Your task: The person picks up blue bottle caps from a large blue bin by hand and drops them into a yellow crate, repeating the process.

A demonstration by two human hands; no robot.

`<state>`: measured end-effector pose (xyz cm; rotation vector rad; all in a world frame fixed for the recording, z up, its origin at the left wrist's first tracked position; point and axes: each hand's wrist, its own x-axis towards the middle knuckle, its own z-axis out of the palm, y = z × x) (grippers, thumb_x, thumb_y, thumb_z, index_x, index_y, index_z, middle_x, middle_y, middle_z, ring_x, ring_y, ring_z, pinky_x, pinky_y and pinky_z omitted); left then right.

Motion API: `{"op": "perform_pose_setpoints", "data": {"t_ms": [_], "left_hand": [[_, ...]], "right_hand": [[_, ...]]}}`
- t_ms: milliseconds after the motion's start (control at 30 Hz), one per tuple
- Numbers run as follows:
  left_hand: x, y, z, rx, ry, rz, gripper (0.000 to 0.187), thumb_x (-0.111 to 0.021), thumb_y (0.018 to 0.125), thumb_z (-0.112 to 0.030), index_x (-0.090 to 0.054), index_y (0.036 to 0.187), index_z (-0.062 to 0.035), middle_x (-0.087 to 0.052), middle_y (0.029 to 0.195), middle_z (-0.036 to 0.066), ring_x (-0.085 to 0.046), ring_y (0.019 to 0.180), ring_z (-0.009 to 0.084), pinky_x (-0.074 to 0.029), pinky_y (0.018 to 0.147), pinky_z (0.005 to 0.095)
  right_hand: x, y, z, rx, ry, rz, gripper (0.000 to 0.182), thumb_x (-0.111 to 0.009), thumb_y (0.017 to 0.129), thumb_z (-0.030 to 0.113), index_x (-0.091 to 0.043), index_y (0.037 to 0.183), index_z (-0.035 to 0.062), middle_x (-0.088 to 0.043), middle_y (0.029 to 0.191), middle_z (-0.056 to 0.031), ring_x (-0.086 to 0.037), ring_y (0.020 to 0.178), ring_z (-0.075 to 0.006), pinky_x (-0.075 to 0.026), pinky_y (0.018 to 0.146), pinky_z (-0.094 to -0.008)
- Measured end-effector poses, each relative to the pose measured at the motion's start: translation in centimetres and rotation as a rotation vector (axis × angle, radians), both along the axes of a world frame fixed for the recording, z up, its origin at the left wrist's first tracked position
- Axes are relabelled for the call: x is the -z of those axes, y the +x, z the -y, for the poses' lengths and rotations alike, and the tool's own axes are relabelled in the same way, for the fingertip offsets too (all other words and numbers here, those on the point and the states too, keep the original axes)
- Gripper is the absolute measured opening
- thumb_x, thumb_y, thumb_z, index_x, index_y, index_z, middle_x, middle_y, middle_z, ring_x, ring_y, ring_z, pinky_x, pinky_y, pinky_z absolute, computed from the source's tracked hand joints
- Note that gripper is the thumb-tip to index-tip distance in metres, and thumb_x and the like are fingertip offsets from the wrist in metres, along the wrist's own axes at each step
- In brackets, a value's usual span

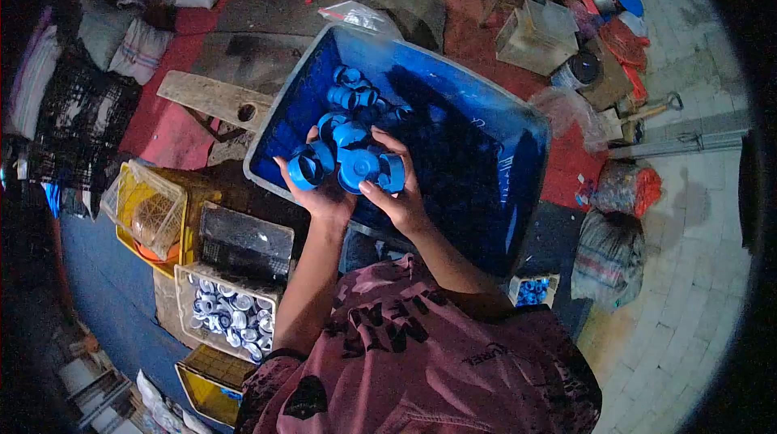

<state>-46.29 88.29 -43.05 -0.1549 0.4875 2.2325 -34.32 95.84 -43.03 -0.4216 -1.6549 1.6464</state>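
Several round blue plastic caps (pixel 360 165) are gathered in my two cupped hands over the near left part of a large blue tub (pixel 530 114). My left hand (pixel 330 203) curls under and around the caps on the left. On the right, my right hand (pixel 401 206) wraps the others, its thumb pressed against a cap's lower edge. Beyond my fingers, more blue caps (pixel 348 97) lie inside the tub along its left side. Dark shadow covers much of the tub's floor, so what lies there is hard to make out.
Left of me stands a whitish crate (pixel 184 304) of white and silvery pieces, with yellow crates (pixel 194 227) (pixel 190 381) around it. A wooden plank (pixel 198 98) lies beside the tub. At right are a small box (pixel 554 295) of blue pieces and a stuffed sack (pixel 609 260).
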Motion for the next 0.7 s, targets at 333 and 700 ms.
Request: {"op": "perform_pose_setpoints", "data": {"t_ms": [333, 700], "left_hand": [[0.0, 1.2, 3.2, -0.289, -0.121, -0.027, 0.086, -0.037, 0.094, -0.077, -0.054, 0.138, -0.0063, -0.061, 0.133, 0.017, -0.059, 0.121, 0.0364, -0.044, 0.107, 0.0525], [-2.4, 1.9, 6.1, -0.433, -0.061, -0.084, 0.089, -0.04, 0.093, -0.077, -0.049, 0.142, -0.0024, -0.062, 0.129, 0.018, -0.06, 0.118, 0.0358, -0.046, 0.105, 0.051]], "right_hand": [[-0.7, -2.4, 5.5, 0.056, -0.357, -0.057, 0.06, -0.074, 0.09, 0.012, -0.045, 0.142, 0.0052, -0.05, 0.138, -0.0115, -0.049, 0.128, -0.0214, -0.037, 0.112, -0.0401], [-2.5, -3.6, 8.3, 0.102, -0.347, -0.05, 0.041, -0.067, 0.095, 0.024, -0.059, 0.128, 0.0017, -0.059, 0.127, -0.0109, -0.053, 0.117, -0.0215, -0.038, 0.107, -0.0371]]}}
